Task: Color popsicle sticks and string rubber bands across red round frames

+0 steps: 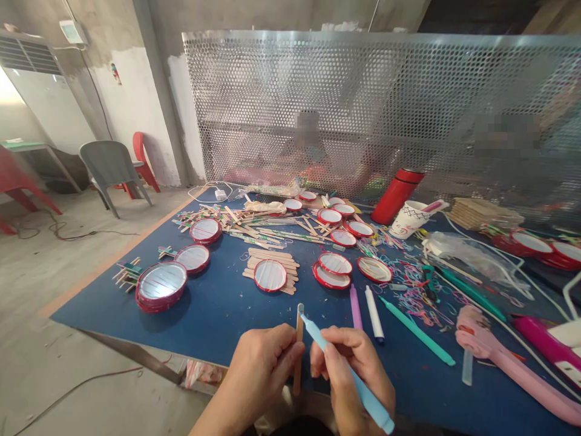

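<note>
Wooden craft stick (299, 345) upright in the left hand's (258, 375) grip

Even, bright light, with glare from the far-left opening (6, 91) and bowed edges.

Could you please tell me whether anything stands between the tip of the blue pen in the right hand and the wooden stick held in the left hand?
Nothing visible does. The tip of the light-blue pen, held in the right hand, sits at the upper end of the wooden craft stick, held in the left hand, with no object between them.
</note>
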Demonstrator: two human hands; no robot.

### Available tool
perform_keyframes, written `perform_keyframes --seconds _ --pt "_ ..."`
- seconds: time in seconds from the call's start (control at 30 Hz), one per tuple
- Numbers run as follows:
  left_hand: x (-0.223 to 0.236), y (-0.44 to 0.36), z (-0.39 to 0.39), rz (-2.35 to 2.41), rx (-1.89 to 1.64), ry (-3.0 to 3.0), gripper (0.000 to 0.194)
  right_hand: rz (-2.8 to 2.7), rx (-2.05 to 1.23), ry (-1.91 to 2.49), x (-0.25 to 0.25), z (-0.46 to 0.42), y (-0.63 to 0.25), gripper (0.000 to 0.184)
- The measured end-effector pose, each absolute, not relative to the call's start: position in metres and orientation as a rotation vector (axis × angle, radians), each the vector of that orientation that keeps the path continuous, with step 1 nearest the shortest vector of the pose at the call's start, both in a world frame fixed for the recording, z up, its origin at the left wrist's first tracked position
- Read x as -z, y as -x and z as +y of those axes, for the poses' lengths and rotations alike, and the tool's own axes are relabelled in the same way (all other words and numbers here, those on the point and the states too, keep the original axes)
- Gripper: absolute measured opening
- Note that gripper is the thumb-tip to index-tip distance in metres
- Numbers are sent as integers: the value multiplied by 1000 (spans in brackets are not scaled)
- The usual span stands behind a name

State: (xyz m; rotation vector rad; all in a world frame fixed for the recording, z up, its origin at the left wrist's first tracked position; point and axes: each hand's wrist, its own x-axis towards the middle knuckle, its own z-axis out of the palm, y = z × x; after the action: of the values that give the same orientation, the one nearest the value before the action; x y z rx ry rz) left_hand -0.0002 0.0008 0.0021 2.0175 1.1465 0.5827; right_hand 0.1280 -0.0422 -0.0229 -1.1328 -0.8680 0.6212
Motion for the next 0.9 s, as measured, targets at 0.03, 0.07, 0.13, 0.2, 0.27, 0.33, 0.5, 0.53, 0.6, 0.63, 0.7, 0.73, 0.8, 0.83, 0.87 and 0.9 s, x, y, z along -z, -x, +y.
perform_keyframes --seconds 0.03,0.07,0.13,0.2,0.27,0.33,0.5,0.53,0.6,0.63,0.7,0.73,0.8,0.83,0.87,0.9 --pt "-2 0 1 1145 -581 -2017 30 -878 -620 1135 23 -42 -128 21" --pt "-2 0 1 1143 -577 -2015 30 -888 -619 1138 24 -43 -127 21" --pt "-2 0 0 1143 -574 -2009 29 -895 -612 1139 25 -42 -127 21" --pt "-2 0 0 1148 -580 -2007 29 -863 -602 1133 26 -41 -129 21" --pt "-3 0 0 1151 -594 -2004 29 -812 -612 1105 28 -38 -133 20" --pt "-3 -1 0 1148 -609 -2002 30 -781 -646 1063 29 -35 -138 18" --pt "-2 -1 -1 1139 -629 -2011 31 -899 -621 983 28 -35 -139 13" --pt "-2 -1 -1 1141 -632 -2011 31 -895 -600 1010 28 -35 -138 14" --pt "-2 -1 -1 1143 -638 -2009 31 -864 -579 1049 29 -35 -137 15" --pt "-1 -1 -1 1143 -642 -2009 31 -858 -589 1042 29 -35 -137 15" --pt "-2 -1 0 1144 -647 -2009 31 -880 -619 989 30 -34 -137 15" --pt "-2 -1 0 1145 -644 -2006 31 -884 -626 976 31 -34 -138 15" --pt "-3 -1 0 1152 -634 -1995 30 -874 -605 999 31 -34 -139 15" --pt "-3 -1 0 1154 -630 -1991 30 -874 -584 1003 30 -34 -139 15" --pt "-3 -1 0 1154 -628 -1989 30 -882 -570 993 30 -34 -139 13" --pt "-4 -1 0 1152 -627 -1988 30 -900 -563 968 29 -34 -139 11"
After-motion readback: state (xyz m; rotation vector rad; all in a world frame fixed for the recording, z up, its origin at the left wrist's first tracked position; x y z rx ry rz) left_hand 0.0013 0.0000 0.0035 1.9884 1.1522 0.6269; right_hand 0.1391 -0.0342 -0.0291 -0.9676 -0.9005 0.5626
